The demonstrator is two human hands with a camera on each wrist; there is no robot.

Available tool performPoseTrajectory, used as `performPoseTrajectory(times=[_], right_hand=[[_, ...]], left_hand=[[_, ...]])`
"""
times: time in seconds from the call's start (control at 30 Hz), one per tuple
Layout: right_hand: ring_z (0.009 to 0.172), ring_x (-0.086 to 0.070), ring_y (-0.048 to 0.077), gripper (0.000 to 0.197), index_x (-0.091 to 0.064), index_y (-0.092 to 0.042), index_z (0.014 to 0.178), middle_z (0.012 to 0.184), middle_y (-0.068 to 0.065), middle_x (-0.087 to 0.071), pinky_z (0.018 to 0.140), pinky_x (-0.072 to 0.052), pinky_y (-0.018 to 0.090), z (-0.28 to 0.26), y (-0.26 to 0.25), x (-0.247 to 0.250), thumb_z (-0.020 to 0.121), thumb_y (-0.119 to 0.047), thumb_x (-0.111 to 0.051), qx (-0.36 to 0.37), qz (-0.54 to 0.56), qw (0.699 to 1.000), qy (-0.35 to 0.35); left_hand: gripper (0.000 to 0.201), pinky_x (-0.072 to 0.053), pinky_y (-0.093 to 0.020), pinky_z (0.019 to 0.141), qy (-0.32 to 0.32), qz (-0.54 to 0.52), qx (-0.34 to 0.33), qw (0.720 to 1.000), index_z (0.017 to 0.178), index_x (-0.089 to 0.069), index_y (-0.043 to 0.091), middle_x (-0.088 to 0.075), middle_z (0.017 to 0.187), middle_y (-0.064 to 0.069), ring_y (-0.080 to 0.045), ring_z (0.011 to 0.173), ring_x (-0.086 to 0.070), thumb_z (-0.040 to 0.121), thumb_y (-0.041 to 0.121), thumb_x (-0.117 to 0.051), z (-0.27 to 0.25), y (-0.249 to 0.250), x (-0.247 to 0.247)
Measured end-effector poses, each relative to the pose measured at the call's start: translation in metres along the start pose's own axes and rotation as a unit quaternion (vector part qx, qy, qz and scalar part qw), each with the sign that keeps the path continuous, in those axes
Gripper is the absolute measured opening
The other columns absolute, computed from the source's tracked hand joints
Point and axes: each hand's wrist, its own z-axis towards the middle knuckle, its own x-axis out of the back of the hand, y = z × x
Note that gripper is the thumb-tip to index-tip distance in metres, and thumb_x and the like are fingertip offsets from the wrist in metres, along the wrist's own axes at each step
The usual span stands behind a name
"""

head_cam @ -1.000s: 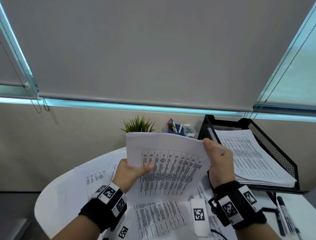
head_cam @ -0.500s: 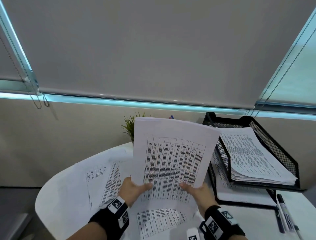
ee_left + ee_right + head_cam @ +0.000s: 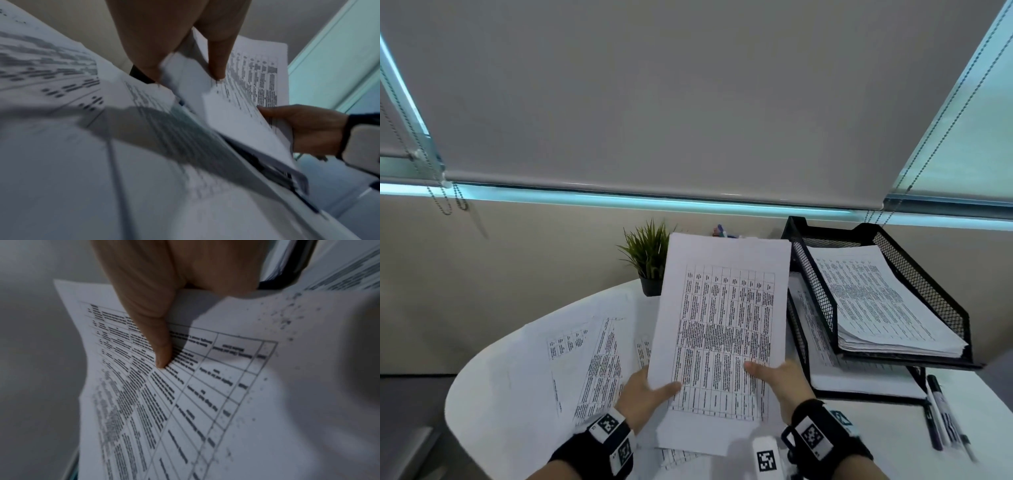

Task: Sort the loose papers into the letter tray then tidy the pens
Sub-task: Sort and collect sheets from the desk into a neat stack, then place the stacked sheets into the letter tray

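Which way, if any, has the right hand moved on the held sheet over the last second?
Yes. The right hand has dropped from the sheet's top corner beside the letter tray to its bottom edge, below the tray's front.

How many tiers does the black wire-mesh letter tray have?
2. Upper tier holds a thick stack of printed papers; lower tier sits beneath, also holding sheets. Any tier below would be hidden.

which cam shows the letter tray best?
Head view: the black mesh letter tray shows both tiers, paper stacked in each, right of the held sheets. Right wrist catches only a dark blurred edge. Left wrist shows nothing clearly identifiable as the tray.
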Motion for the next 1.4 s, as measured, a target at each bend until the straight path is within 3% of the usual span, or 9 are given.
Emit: performPoseTrajectory(times=[0.13,0.23,0.3,0.47,0.63,0.73,0.97,1.13,1.4], right_hand=[[0.138,-0.031,0.033,0.091,-0.025,0.001,0.144,0.149,0.016,-0.034,0.113,-0.021,0.048,0.003,0.01,0.015,0.073,-0.017,-0.078,-0.021,-0.022,1.0,-0.002],[0.128,-0.043,0.032,0.063,-0.042,0.001,0.135,0.137,0.013,-0.05,0.11,-0.025,0.044,0.0,0.01,0.023,0.079,-0.002,-0.072,-0.015,-0.005,1.0,0.007],[0.112,-0.054,0.028,0.052,-0.05,0.001,0.129,0.129,0.014,-0.057,0.103,-0.032,0.04,0.0,0.011,0.028,0.08,0.004,-0.068,-0.013,0.014,1.0,0.023],[0.093,-0.055,0.023,0.034,-0.055,0.003,0.12,0.122,0.019,-0.061,0.083,-0.041,0.032,0.007,0.016,0.052,0.086,0.005,-0.06,-0.011,0.03,0.998,0.06],[0.078,-0.05,0.025,0.016,-0.051,-0.004,0.08,0.09,0.017,-0.06,0.072,-0.044,0.035,-0.001,0.016,0.095,0.076,0.012,-0.049,-0.032,0.027,0.999,0.001],[0.086,-0.053,0.028,0.049,-0.057,0.001,0.1,0.094,0.016,-0.06,0.069,-0.048,0.035,-0.011,0.025,0.128,0.051,-0.001,-0.057,-0.065,0.009,0.997,-0.041],[0.084,-0.051,0.024,0.057,-0.055,-0.022,0.121,0.111,0.01,-0.057,0.053,-0.052,0.028,-0.001,0.03,0.204,0.081,0.015,-0.039,-0.099,-0.019,0.993,-0.056],[0.083,-0.056,0.025,0.051,-0.051,-0.016,0.124,0.118,0.013,-0.056,0.052,-0.052,0.028,0.012,0.038,0.245,0.086,0.015,-0.038,-0.097,-0.023,0.995,-0.01],[0.089,-0.062,0.024,0.031,-0.054,0.001,0.117,0.11,0.013,-0.062,0.067,-0.057,0.038,0.042,0.049,0.297,0.088,0.012,-0.049,-0.061,0.063,0.996,0.013]], left_hand=[[0.084,-0.041,-0.04,0.104,-0.066,0.012,0.02,0.998,0.11,-0.046,0.038,-0.059,0.109,0.015,-0.016,0.109,-0.056,0.038,0.072,-0.074,-0.004,-0.015,-0.01],[0.053,-0.038,-0.037,0.106,-0.058,0.014,0.032,0.998,0.132,-0.041,0.018,-0.056,0.105,0.014,-0.018,0.111,-0.052,0.084,0.021,-0.065,-0.006,-0.005,-0.021],[0.05,-0.04,-0.036,0.104,-0.051,0.029,0.033,0.998,0.137,-0.038,0.014,-0.057,0.108,0.009,-0.019,0.112,-0.052,0.09,0.008,-0.055,-0.001,-0.001,-0.026],[0.05,-0.041,-0.037,0.103,-0.047,0.069,0.023,0.996,0.138,-0.039,0.014,-0.057,0.118,0.0,-0.02,0.109,-0.053,0.091,0.007,-0.055,0.01,0.013,-0.044],[0.049,-0.04,-0.038,0.103,-0.051,0.061,0.02,0.997,0.138,-0.039,0.012,-0.055,0.129,-0.007,-0.023,0.113,-0.052,0.092,0.003,-0.052,0.018,0.033,-0.077],[0.043,-0.04,-0.032,0.096,-0.053,0.058,0.021,0.997,0.132,-0.043,0.009,-0.056,0.118,-0.005,-0.022,0.108,-0.052,0.091,0.001,-0.052,0.022,0.044,-0.103],[0.044,-0.048,-0.039,0.093,-0.101,0.062,0.063,0.991,0.13,-0.044,0.01,-0.058,0.126,-0.013,-0.024,0.101,-0.058,0.089,0.01,-0.059,0.03,0.059,-0.169],[0.041,-0.051,-0.026,0.043,-0.241,0.028,0.18,0.953,0.119,-0.044,0.015,-0.062,0.106,-0.018,-0.033,0.067,-0.067,0.085,-0.008,-0.053,0.032,0.066,-0.204],[0.044,-0.058,-0.041,0.076,-0.186,-0.101,0.176,0.961,0.11,-0.056,0.008,-0.057,0.125,-0.015,-0.04,0.104,-0.062,0.081,-0.022,-0.046,0.052,0.044,-0.251]])
